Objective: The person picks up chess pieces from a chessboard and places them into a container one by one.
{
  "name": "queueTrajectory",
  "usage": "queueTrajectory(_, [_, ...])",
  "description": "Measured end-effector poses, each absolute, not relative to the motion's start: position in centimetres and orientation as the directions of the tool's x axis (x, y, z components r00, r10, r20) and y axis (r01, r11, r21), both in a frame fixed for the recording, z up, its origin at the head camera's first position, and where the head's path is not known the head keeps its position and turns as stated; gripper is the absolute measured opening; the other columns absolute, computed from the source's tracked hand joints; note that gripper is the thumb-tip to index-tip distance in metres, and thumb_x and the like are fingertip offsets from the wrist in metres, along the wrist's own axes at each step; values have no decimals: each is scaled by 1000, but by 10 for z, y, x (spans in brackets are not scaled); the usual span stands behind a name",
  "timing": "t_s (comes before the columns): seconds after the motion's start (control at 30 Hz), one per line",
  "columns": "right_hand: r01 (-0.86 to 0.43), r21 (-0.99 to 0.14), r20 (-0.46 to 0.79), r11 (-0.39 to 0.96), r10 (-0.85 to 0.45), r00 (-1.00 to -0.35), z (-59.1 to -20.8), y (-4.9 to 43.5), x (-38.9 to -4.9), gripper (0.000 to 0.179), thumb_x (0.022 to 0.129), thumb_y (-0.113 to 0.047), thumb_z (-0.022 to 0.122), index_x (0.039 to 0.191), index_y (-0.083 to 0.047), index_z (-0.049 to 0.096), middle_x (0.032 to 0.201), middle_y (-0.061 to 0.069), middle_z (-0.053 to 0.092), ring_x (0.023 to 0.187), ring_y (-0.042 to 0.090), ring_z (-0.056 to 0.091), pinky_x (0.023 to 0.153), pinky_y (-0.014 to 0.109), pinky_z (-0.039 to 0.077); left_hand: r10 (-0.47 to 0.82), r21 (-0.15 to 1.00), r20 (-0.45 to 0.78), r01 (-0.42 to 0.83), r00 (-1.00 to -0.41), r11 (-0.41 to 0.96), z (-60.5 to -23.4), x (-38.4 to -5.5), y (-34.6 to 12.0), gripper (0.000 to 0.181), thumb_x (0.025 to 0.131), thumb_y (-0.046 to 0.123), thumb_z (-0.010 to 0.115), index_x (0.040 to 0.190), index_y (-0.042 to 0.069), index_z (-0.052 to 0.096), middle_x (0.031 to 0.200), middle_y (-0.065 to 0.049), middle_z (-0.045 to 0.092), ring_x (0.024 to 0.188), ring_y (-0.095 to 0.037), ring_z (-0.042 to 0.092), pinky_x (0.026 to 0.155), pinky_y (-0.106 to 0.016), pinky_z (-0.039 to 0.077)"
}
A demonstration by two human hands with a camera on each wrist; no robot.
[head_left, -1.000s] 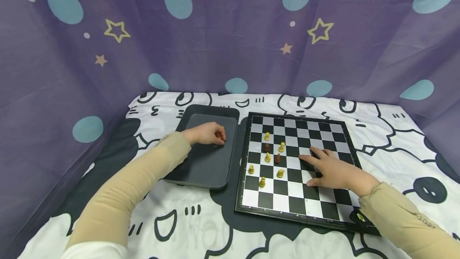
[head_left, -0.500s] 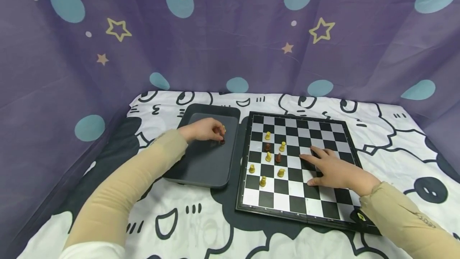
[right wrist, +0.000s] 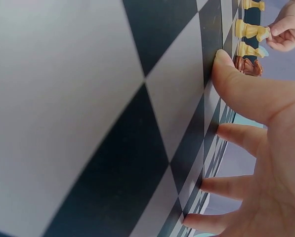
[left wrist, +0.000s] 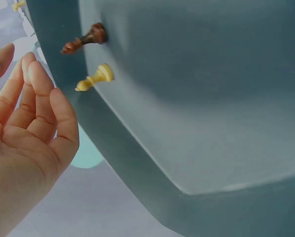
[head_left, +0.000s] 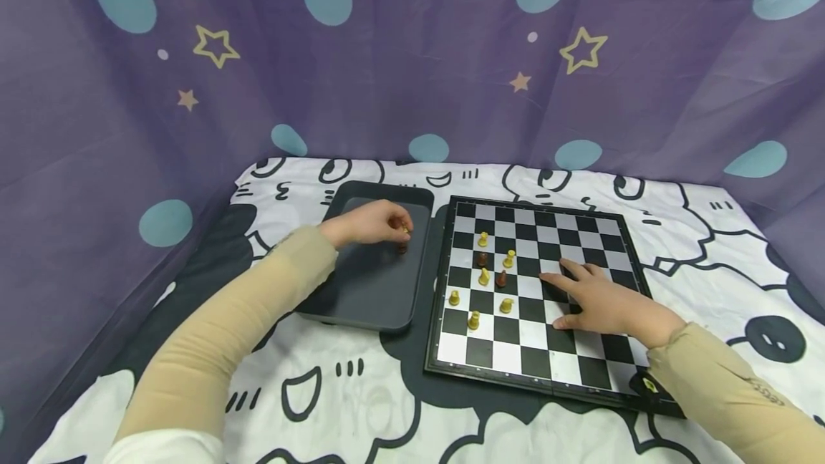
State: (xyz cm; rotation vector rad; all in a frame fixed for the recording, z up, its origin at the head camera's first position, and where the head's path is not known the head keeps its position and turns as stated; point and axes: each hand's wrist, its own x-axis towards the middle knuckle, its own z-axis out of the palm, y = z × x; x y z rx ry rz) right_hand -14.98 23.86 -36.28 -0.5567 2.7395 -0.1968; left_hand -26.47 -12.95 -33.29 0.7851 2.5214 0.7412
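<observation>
My left hand (head_left: 374,223) hovers over the right side of the dark grey tray (head_left: 361,299). Its fingers are loosely bent with nothing between them. In the left wrist view, a brown chess piece (left wrist: 84,39) and a yellow chess piece (left wrist: 96,78) stand on the tray floor, just beyond the fingertips (left wrist: 27,57). My right hand (head_left: 602,303) is spread over the right half of the black-and-white chessboard (head_left: 535,335); in the right wrist view its thumb and fingertips are down at the squares. A yellow chess piece (head_left: 509,258) and a brown one (head_left: 501,278) stand left of it.
Several more yellow chess pieces, such as one near the front left (head_left: 473,319), stand on the board's left part. The board's black raised rim (head_left: 490,376) lies close beside the tray. A patterned white cloth (head_left: 361,407) covers the table; a purple curtain (head_left: 412,92) hangs behind.
My left hand has let go of the brown chess piece, lifted slightly and loosened its fingers; the piece now shows standing in the tray. My right hand has kept its place on the board.
</observation>
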Motion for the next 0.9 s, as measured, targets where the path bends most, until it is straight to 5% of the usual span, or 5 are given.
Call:
queueTrajectory(0.5, [-356, -205, -291, 912, -404, -867, -361, 239, -148, 81, 76, -57, 68, 141, -16, 44, 146, 32, 27, 126, 61, 26, 89, 70, 35, 680, 633, -176, 447, -712, 633, -319, -245, -110, 23, 92, 15, 63, 109, 0, 64, 88, -8, 65, 80, -30, 62, 67, -27, 46])
queueTrajectory(0.9, [-360, -197, -294, 912, -405, -866, -361, 238, -148, 81, 76, -57, 68, 141, -15, 44, 146, 33, 27, 126, 62, 26, 89, 71, 35, 738, 644, -160, 497, -656, 581, -312, -231, -87, 21, 91, 14, 64, 108, 2, 66, 90, -5, 63, 78, -12, 56, 70, -24, 46])
